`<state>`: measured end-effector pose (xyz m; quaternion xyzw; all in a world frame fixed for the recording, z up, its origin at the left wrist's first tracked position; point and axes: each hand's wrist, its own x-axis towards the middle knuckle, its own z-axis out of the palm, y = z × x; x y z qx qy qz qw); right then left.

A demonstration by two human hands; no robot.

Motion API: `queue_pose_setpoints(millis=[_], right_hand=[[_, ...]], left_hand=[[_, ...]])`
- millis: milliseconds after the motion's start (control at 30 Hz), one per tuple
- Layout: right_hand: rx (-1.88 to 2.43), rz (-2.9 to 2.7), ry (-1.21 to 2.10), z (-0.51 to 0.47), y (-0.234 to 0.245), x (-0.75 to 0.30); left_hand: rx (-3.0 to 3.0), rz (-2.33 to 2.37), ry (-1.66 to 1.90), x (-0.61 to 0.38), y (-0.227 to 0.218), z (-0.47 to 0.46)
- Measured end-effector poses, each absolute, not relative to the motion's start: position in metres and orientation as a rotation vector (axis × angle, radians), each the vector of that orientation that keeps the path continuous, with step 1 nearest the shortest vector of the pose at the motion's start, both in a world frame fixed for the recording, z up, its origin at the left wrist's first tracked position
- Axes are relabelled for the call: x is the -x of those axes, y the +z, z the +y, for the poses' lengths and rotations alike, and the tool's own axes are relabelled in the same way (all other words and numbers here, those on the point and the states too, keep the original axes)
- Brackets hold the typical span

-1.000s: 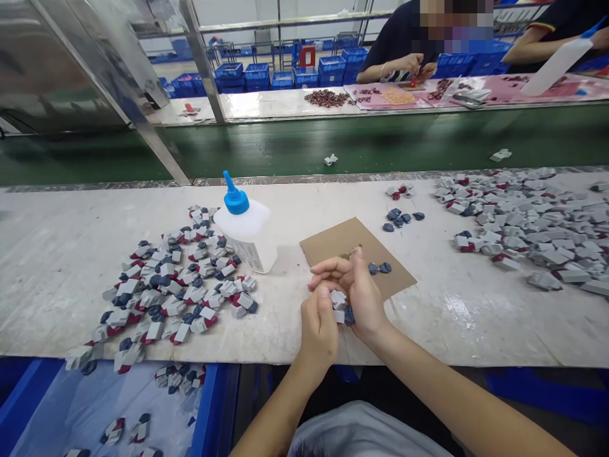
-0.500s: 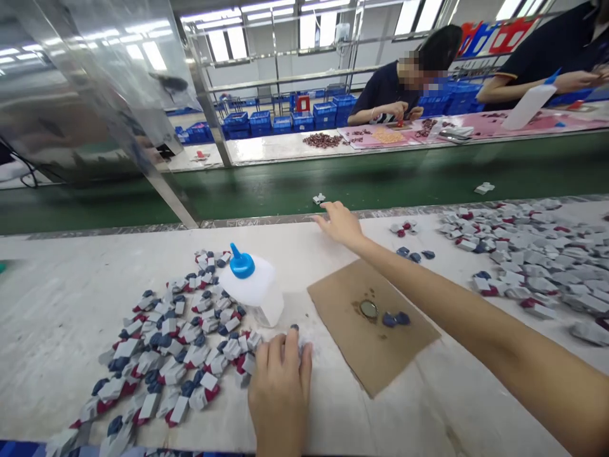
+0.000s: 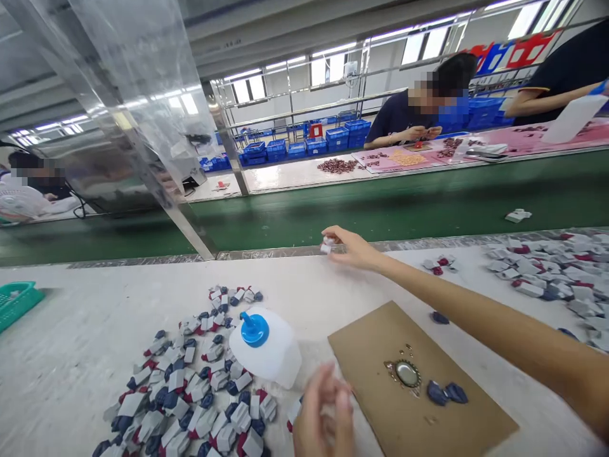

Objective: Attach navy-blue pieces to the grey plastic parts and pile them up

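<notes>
My right hand (image 3: 352,249) reaches to the near edge of the green belt, its fingers closed on a small white-grey piece (image 3: 327,244). My left hand (image 3: 323,416) is slightly blurred above the table, thumb and fingers apart and loosely curled. Just left of it, partly hidden, lies a grey-and-red piece (image 3: 294,411). A pile of grey, red and dark blue pieces (image 3: 190,397) spreads to the left. Beside the pile stands a white squeeze bottle (image 3: 273,358) with a blue nozzle. Between my arms, a cardboard sheet (image 3: 366,343) carries a metal bottle cap (image 3: 408,374) and dark blue pieces (image 3: 447,393).
Another heap of grey pieces (image 3: 561,273) lies at the right, with a small cluster (image 3: 440,264) nearer. One piece (image 3: 518,216) sits on the green belt (image 3: 295,222). A green basket (image 3: 21,301) is at far left. Co-workers sit across the belt; a metal post (image 3: 183,222) rises at its edge.
My right hand has closed on the small white-grey piece from the belt and pulled it back to the edge. My left hand has lifted and moved right, toward the cardboard. The view has shifted.
</notes>
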<state>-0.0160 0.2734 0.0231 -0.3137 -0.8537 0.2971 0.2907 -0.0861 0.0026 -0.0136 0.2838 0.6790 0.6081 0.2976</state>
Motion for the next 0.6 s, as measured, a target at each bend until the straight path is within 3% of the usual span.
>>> queue_pose_setpoints(millis=[100, 267, 467, 600], right_hand=[[0.557, -2.430, 0.976, 0.204, 0.041, -0.029], [0.479, -2.588, 1.168, 0.128, 0.058, -0.094], [1.351, -2.370, 0.406, 0.162, 0.018, -0.167], [1.461, -2.536, 0.346, 0.174, -0.003, -0.186]], left_hand=[[-0.424, 1.481, 1.573, 0.075, 0.009, 0.036], [-0.524, 1.308, 1.369, 0.048, 0.023, 0.043], [-0.258, 1.329, 1.429, 0.045, 0.016, 0.012], [-0.168, 1.368, 1.399, 0.055, 0.010, -0.003]])
